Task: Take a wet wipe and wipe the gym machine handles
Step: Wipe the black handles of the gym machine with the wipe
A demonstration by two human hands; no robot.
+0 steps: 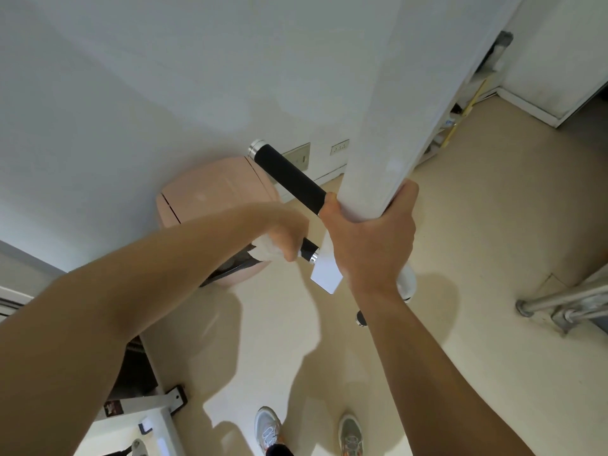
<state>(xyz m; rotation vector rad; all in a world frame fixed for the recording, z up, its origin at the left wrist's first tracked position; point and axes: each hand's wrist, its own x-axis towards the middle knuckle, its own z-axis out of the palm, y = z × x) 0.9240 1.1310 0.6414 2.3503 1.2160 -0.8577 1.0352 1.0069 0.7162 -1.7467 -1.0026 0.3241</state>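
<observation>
A white machine bar (391, 103) runs down the middle of the view. My right hand (371, 238) grips its lower end. Two black foam handles with chrome end caps stick out from it. The upper handle (291, 177) points up and left and is bare. The lower handle (307, 248) is short and mostly hidden: my left hand (283, 230) is curled round it with a crumpled white wet wipe (268, 250) pressed between palm and foam. Only the chrome collar next to the white bracket (325, 274) shows.
A pink rounded machine cover (214, 195) stands on the beige floor by the wall. A white machine frame (144, 413) sits at lower left. Metal tube legs (559, 304) lie at right. My two shoes (268, 429) are at the bottom. Wall sockets (299, 156) sit behind the handle.
</observation>
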